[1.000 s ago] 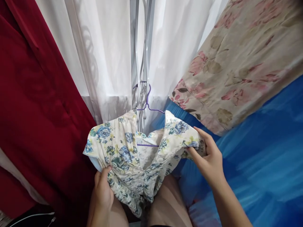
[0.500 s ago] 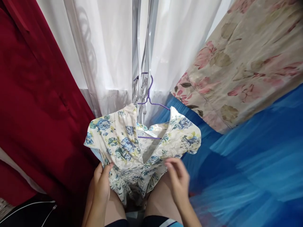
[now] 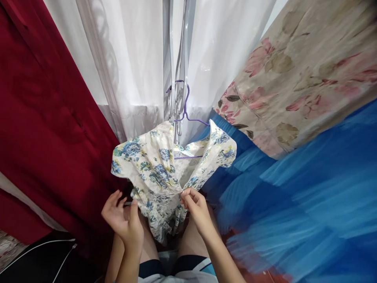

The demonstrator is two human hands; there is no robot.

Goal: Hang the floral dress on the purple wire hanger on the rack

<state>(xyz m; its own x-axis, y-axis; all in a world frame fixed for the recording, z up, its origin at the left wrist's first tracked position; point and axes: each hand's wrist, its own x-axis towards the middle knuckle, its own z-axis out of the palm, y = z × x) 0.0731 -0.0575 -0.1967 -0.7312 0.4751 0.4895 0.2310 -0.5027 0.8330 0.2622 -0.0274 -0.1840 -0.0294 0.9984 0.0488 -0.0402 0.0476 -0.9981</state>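
Observation:
A white garment with blue and green flowers (image 3: pixel 156 167) hangs in front of me on a purple hanger (image 3: pixel 186 106). Its neckline forms a V, and the lower part is gathered and narrow. At the bottom of that V, my right hand (image 3: pixel 196 204) pinches the fabric edge between thumb and fingers. My left hand (image 3: pixel 123 220) is off the cloth, palm turned up and fingers spread, just left of the garment's waist. The garment's lower end is partly hidden between my legs.
Behind the hanger are white curtains (image 3: pixel 141 59) and grey straps (image 3: pixel 186 47). Dark red cloth (image 3: pixel 59 118) hangs on the left. To the right hang a beige floral cloth (image 3: pixel 273 90) and blue tulle (image 3: pixel 294 204). A black item with white piping (image 3: pixel 44 259) lies at lower left.
My left hand has let go of the garment's side and opened. My right hand has moved left to the bottom of the V-neck and pinched it. The garment's right sleeve has swung inward.

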